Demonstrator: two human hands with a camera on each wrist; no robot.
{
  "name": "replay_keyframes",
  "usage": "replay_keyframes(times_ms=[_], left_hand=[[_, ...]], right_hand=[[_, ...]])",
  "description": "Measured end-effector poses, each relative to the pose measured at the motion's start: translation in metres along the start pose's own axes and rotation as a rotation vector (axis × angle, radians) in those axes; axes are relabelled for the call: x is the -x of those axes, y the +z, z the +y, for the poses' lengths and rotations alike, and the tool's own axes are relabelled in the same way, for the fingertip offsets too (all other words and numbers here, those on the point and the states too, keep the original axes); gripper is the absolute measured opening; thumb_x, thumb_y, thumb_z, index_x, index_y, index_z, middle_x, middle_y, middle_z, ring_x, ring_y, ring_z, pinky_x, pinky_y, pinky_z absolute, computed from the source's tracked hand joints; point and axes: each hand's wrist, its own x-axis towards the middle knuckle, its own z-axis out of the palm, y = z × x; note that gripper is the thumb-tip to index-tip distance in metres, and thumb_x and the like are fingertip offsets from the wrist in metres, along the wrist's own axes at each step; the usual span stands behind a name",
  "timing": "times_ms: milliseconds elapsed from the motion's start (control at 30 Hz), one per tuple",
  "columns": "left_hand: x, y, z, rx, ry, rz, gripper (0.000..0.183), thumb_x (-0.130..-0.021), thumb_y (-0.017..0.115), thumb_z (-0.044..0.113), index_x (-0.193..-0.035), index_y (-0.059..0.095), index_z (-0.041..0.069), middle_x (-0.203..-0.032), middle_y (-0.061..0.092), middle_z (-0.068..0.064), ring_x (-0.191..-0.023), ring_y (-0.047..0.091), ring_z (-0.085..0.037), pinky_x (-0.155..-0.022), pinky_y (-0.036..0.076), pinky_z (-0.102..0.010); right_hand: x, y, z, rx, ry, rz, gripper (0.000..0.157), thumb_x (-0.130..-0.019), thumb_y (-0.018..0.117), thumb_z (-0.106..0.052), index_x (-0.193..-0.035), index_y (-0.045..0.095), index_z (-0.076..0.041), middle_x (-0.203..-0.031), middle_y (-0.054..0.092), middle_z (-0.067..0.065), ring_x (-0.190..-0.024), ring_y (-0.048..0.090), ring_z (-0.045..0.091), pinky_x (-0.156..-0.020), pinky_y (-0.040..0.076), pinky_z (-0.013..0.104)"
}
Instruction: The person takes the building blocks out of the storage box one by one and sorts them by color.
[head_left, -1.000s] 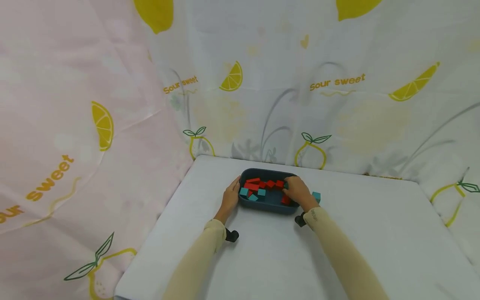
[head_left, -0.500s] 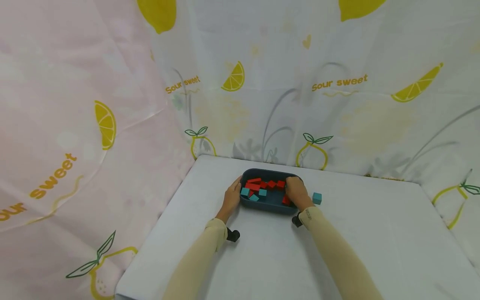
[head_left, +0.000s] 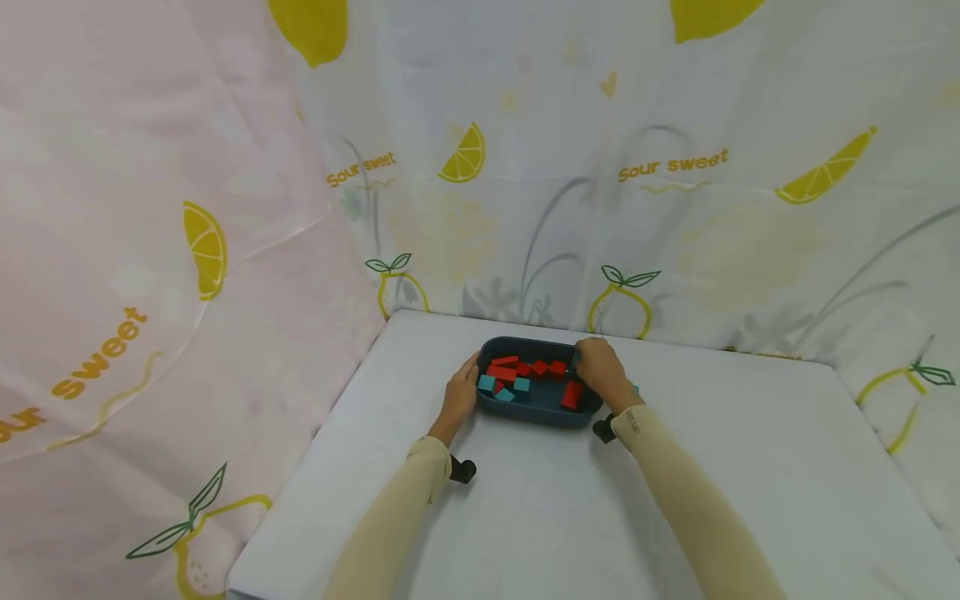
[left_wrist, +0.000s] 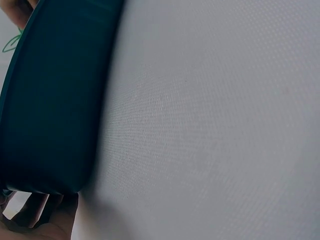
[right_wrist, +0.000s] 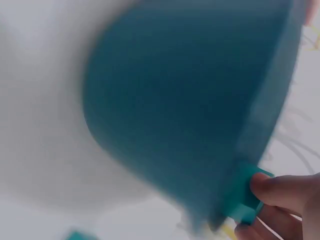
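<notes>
A dark blue bin [head_left: 536, 411] with rounded corners stands on the white table. Inside are several red blocks [head_left: 504, 374] on the left and middle, teal blocks [head_left: 522, 385], and a red block [head_left: 572, 395] at the right end. My left hand [head_left: 459, 396] rests along the bin's left end from outside, fingers extended; in the left wrist view its fingers [left_wrist: 35, 212] lie against the end wall. At the right rim, my right hand [head_left: 602, 372] pinches a teal block [right_wrist: 243, 192] between thumb and fingers, seen close to the bin's wall in the right wrist view.
Another teal block [right_wrist: 80, 235] lies on the table outside the bin's right end, mostly hidden by the right hand in the head view. Lemon-print cloth [head_left: 540, 208] hangs behind and to the left of the white table [head_left: 525, 508].
My right hand has reached down into the bin's right part, then moved up and right to the rim with the teal block. More of the right red block shows. My left hand stays put.
</notes>
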Motion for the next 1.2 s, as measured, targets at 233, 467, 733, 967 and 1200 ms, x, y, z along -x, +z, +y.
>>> replay_keyframes(times_ms=[233, 467, 733, 967, 1200], left_hand=[[-0.001, 0.0, -0.001, -0.01, 0.008, -0.001, 0.043, -0.108, 0.036, 0.024, -0.149, 0.043, 0.016, -0.152, 0.04, -0.006, -0.141, 0.033, -0.026, -0.116, 0.025, -0.044], [0.0, 0.001, 0.002, -0.013, 0.01, -0.006, 0.043, -0.108, 0.036, 0.023, -0.149, 0.042, 0.016, -0.152, 0.04, -0.008, -0.141, 0.033, -0.028, -0.116, 0.025, -0.045], [0.001, 0.0, 0.001, -0.014, -0.007, -0.003, 0.043, -0.108, 0.036, 0.023, -0.15, 0.042, 0.016, -0.152, 0.039, -0.006, -0.142, 0.032, -0.026, -0.116, 0.025, -0.045], [0.002, 0.0, 0.0, -0.007, -0.023, 0.002, 0.042, -0.108, 0.036, 0.024, -0.149, 0.043, 0.017, -0.152, 0.04, -0.005, -0.142, 0.032, -0.025, -0.116, 0.024, -0.044], [0.001, 0.002, 0.002, -0.014, -0.005, 0.002, 0.042, -0.108, 0.036, 0.023, -0.149, 0.043, 0.016, -0.152, 0.041, -0.006, -0.142, 0.032, -0.025, -0.116, 0.025, -0.045]], right_hand=[[0.008, -0.036, 0.011, -0.022, 0.009, 0.001, 0.031, -0.083, 0.07, 0.002, -0.113, 0.066, 0.012, -0.111, 0.065, 0.028, -0.105, 0.06, 0.043, -0.093, 0.049, 0.052], [0.024, -0.056, 0.036, -0.059, 0.021, -0.003, 0.032, -0.083, 0.064, 0.007, -0.114, 0.064, 0.014, -0.114, 0.064, 0.03, -0.11, 0.058, 0.045, -0.094, 0.048, 0.054], [0.05, -0.061, 0.064, -0.06, 0.028, -0.063, 0.027, -0.082, 0.063, 0.01, -0.108, 0.065, 0.016, -0.105, 0.066, 0.03, -0.102, 0.061, 0.045, -0.089, 0.05, 0.055], [0.066, -0.049, 0.083, -0.066, 0.084, -0.128, 0.028, -0.08, 0.065, 0.011, -0.107, 0.066, 0.015, -0.105, 0.066, 0.029, -0.103, 0.061, 0.045, -0.089, 0.05, 0.056], [0.074, -0.035, 0.094, -0.079, 0.081, -0.15, 0.028, -0.077, 0.062, 0.014, -0.104, 0.067, 0.015, -0.107, 0.065, 0.03, -0.107, 0.058, 0.048, -0.092, 0.047, 0.057]])
